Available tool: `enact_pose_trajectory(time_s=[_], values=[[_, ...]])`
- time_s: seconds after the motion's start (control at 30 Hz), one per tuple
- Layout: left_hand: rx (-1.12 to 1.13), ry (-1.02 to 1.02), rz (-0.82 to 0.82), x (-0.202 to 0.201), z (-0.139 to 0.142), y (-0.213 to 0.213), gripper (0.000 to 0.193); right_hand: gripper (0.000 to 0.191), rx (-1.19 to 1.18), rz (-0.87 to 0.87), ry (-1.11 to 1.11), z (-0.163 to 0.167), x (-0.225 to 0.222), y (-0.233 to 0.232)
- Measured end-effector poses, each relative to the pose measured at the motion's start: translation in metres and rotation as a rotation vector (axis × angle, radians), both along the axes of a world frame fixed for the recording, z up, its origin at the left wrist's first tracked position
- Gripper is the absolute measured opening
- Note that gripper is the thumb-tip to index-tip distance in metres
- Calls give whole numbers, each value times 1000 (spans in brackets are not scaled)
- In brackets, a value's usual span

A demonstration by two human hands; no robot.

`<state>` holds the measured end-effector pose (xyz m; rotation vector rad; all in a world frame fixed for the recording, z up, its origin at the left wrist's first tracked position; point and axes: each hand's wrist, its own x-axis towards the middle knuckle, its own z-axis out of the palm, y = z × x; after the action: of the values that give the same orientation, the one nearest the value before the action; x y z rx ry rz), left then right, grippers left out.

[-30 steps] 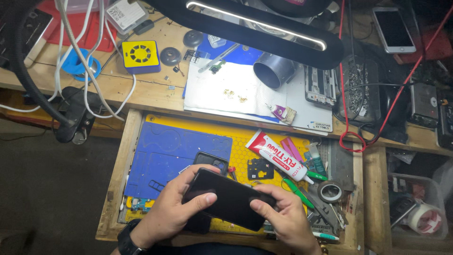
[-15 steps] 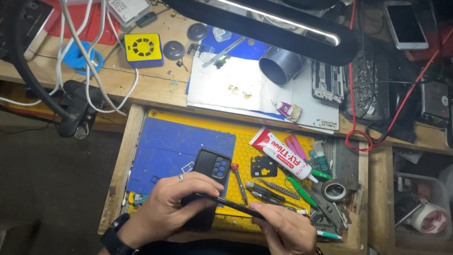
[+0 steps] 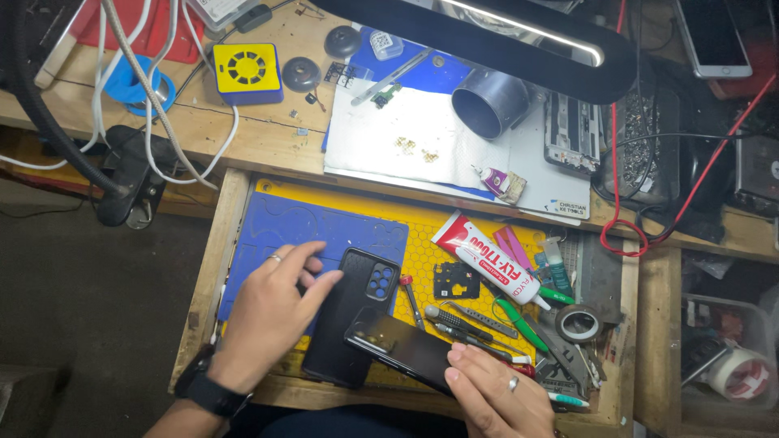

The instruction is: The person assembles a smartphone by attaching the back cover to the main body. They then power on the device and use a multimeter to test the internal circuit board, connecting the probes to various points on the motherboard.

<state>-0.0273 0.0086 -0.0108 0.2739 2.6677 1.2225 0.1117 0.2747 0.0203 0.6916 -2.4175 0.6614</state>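
Where hands [image 3: 276, 312] meet: black phone [image 3: 403, 346].

Both hands [image 3: 272, 312] [image 3: 495, 393] low (fingers spread)

Left hand [image 3: 272, 312] on black phone case [image 3: 353, 316], right hand [image 3: 495, 393] on glossy phone [image 3: 402, 347].

Phone [image 3: 403, 347] lies across case [image 3: 350, 326], screwdrivers [image 3: 458, 323] to its right
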Motion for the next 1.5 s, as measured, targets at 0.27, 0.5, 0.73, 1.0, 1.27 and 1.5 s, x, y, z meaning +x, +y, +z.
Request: enact_pose_trajectory(time_s=[0.27, 0.5, 0.73, 1.0, 1.27, 1.5], values=[[-103, 45, -9, -5, 10, 18, 31, 21, 72, 73, 45, 0, 1, 8], [5, -95, 121, -2, 22, 11, 33, 21, -120, 13, -48, -19, 14, 16], [628, -378, 213, 18, 29, -3, 36, 37, -999, -469, -739, -55, 32, 11], [904, -528, 147, 48, 25, 1, 53, 37, -1633, -376, -996, -74, -2, -4], [931, -537, 123, 52, 19, 7, 45, 35, -1565, -304, -1033, -77, -4, -6], [1000, -590, 129, 49, 26, 14, 44, 33, -1477, -262, -936, -95, 5, 4]])
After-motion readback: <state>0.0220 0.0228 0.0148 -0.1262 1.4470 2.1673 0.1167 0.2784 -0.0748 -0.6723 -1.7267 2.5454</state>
